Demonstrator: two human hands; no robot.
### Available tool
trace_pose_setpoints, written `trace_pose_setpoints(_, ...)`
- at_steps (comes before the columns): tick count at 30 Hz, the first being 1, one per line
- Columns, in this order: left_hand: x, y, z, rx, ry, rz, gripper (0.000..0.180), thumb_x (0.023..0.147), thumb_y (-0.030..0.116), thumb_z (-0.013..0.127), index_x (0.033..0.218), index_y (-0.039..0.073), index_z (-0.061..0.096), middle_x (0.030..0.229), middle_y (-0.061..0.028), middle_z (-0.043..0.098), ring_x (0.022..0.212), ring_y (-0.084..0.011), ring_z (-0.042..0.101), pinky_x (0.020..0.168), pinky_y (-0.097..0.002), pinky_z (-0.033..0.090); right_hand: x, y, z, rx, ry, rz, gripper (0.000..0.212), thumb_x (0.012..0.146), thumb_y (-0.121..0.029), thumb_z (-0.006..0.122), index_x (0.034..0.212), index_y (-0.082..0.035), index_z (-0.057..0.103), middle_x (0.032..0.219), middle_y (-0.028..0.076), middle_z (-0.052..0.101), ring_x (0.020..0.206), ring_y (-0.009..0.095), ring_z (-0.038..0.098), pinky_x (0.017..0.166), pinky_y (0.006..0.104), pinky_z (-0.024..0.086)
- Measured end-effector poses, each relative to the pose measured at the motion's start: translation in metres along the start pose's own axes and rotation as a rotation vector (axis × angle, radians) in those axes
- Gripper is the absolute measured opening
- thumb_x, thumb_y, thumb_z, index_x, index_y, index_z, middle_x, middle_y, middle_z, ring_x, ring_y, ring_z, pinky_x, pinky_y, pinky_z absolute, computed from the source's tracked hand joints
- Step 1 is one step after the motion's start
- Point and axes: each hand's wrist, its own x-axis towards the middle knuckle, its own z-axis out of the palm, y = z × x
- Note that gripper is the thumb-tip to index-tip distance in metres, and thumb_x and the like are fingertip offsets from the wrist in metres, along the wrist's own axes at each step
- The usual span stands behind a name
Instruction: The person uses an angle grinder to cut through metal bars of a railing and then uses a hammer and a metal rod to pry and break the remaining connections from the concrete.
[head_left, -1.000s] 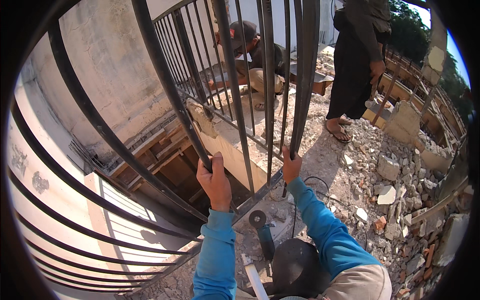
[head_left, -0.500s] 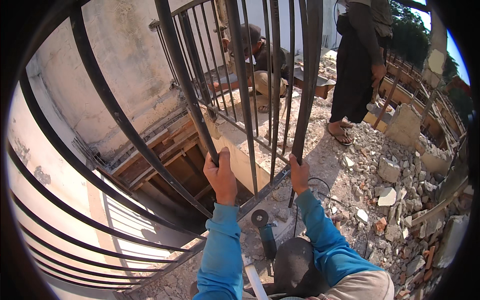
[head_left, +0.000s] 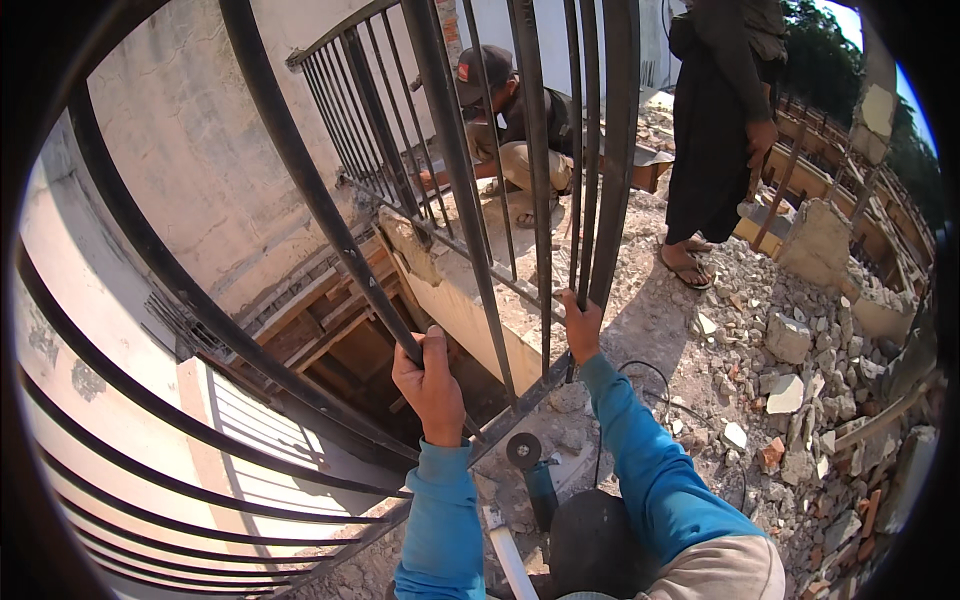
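A black metal railing [head_left: 288,165] with several upright bars stands before me, spreading leftward over a deep opening. My left hand [head_left: 430,385] is closed around one of its round bars, low down. Farther right and a little higher, my right hand [head_left: 580,325] is wrapped around the railing by a wide upright; the exact bar is partly hidden by my fingers. Both arms wear blue sleeves. Between my forearms an angle grinder [head_left: 538,485] with a round disc lies on the ground, touching neither hand. A long white strip [head_left: 510,560] lies near it.
A person [head_left: 510,130] crouches behind the bars beside a second railing section [head_left: 365,120]. Another person in sandals [head_left: 710,140] stands at right. Broken concrete and brick rubble [head_left: 790,400] cover the right side. A black cord [head_left: 650,370] crosses the ground. The opening [head_left: 370,350] drops away at left.
The railing's bars have shifted left in the picture, more so at their tops. My left hand has come slightly nearer; my right has moved slightly left and farther. Both keep hold.
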Motion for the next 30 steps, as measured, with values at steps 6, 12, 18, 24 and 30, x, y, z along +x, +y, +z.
trace_pose_setpoints(6, 0.004, 0.01, 0.004, 0.037, 0.015, 0.011, 0.022, 0.091, 0.011, 0.059, 0.074, 0.009, 0.046, 0.059, 0.0079, 0.037, 0.051, -0.0009, 0.031, 0.046, -0.0204, 0.023, -0.07, -0.041, -0.019, -0.001, 0.036, 0.131, 0.036, 0.088, -0.028, 0.062, 0.07, 0.003, 0.057, 0.055, 0.0, 0.042, 0.056, 0.008, 0.036, 0.049, 0.0339, 0.029)
trace_pose_setpoints(12, -0.002, 0.011, -0.003, 0.05, 0.017, -0.041, 0.022, 0.091, 0.011, 0.06, 0.074, 0.014, 0.046, 0.058, 0.0093, 0.034, 0.047, 0.0006, 0.027, 0.042, -0.0189, 0.016, -0.022, -0.019, 0.022, -0.027, 0.241, -0.065, 0.036, 0.089, -0.026, 0.058, 0.069, 0.004, 0.057, 0.055, 0.005, 0.045, 0.056, 0.012, 0.04, 0.051, 0.0361, 0.034)
trace_pose_setpoints(18, -0.001, -0.003, -0.007, 0.059, -0.033, -0.033, 0.021, 0.091, 0.01, 0.059, 0.075, 0.014, 0.046, 0.056, 0.0079, 0.035, 0.046, 0.0, 0.028, 0.041, -0.0189, 0.017, 0.032, 0.011, 0.037, -0.129, 0.29, -0.092, 0.039, 0.089, -0.032, 0.06, 0.075, 0.003, 0.061, 0.056, 0.01, 0.052, 0.055, 0.016, 0.048, 0.054, 0.0376, 0.039)
trace_pose_setpoints(24, 0.002, -0.007, -0.007, 0.096, 0.04, -0.002, 0.024, 0.09, 0.01, 0.061, 0.071, 0.009, 0.047, 0.063, 0.0081, 0.037, 0.059, -0.0011, 0.03, 0.052, -0.021, 0.023, -0.041, -0.018, 0.004, -0.009, 0.106, 0.029, 0.037, 0.09, -0.029, 0.062, 0.066, -0.002, 0.056, 0.056, -0.003, 0.036, 0.054, 0.008, 0.032, 0.049, 0.0323, 0.025)
trace_pose_setpoints(30, -0.002, -0.001, -0.013, 0.135, 0.009, 0.015, 0.025, 0.09, 0.008, 0.06, 0.069, 0.01, 0.045, 0.063, 0.0078, 0.037, 0.058, -0.0007, 0.031, 0.051, -0.0207, 0.022, -0.028, -0.01, -0.012, 0.102, -0.13, 0.136, 0.041, 0.089, -0.033, 0.063, 0.063, -0.003, 0.052, 0.056, -0.003, 0.038, 0.056, 0.008, 0.033, 0.05, 0.0324, 0.028)
